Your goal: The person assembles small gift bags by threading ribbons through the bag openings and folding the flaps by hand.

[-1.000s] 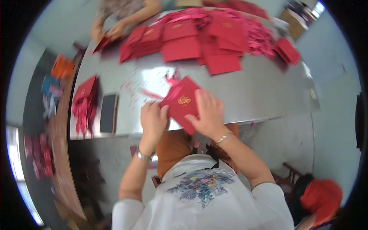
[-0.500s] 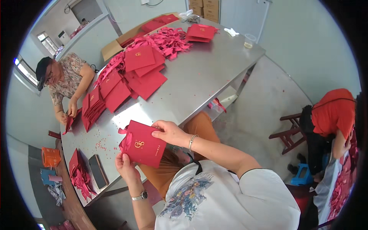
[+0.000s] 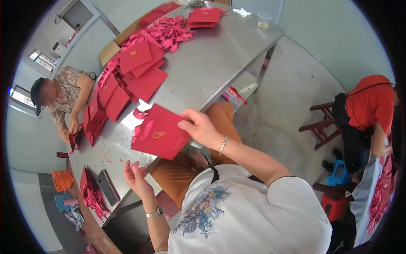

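My right hand (image 3: pixel 200 127) grips a red paper gift bag (image 3: pixel 163 134) by its right side, thumb on the front face. The bag has a gold emblem and a pink ribbon at its left end, and is held tilted above the table's near edge. Apart from the bag, lower left, my left hand (image 3: pixel 137 178) holds nothing, its fingers spread and slightly curled. A dark phone (image 3: pixel 108 187) and a red bag with ribbons (image 3: pixel 91 192) lie on the table to the left of that hand.
The metal table (image 3: pixel 190 80) bears piled red bags (image 3: pixel 141 59), heaped pink ribbons (image 3: pixel 165 34) and a plastic cup (image 3: pixel 264 20). A co-worker (image 3: pixel 69 93) handles a red bag at the left. Another person in red (image 3: pixel 368 103) bends over at the right, near a wooden stool (image 3: pixel 321 122).
My left hand has let go of the bag and dropped away, fingers opening. My right hand has shifted slightly right and up, keeping the bag. The view has tilted a little.
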The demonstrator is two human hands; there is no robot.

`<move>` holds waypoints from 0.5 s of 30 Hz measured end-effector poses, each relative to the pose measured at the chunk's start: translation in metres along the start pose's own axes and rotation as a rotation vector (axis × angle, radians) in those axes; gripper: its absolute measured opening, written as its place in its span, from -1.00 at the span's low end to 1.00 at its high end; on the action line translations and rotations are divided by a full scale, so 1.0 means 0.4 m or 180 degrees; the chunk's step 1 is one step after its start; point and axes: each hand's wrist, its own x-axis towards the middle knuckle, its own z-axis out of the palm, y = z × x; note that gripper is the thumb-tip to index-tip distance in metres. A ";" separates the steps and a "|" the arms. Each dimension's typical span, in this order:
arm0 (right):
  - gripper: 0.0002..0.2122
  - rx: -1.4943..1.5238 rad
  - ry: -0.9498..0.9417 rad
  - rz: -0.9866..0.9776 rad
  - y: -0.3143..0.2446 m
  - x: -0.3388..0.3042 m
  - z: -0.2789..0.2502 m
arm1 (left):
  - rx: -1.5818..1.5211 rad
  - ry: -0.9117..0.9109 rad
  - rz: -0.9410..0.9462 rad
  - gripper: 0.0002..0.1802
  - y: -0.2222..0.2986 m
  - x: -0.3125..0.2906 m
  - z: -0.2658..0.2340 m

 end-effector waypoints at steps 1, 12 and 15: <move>-0.82 0.0095 0.0146 -0.0013 -0.001 0.017 -0.030 | 0.0074 -0.0026 0.0031 -0.64 -0.002 0.001 0.016; -0.83 -0.0051 0.1336 -0.0380 -0.009 0.441 -0.390 | 0.2465 -0.0881 0.1640 -0.82 -0.013 0.055 0.182; -0.80 -0.0171 0.1824 -0.0602 -0.008 0.685 -0.478 | 0.2901 -0.0682 0.2133 -0.81 -0.030 0.045 0.206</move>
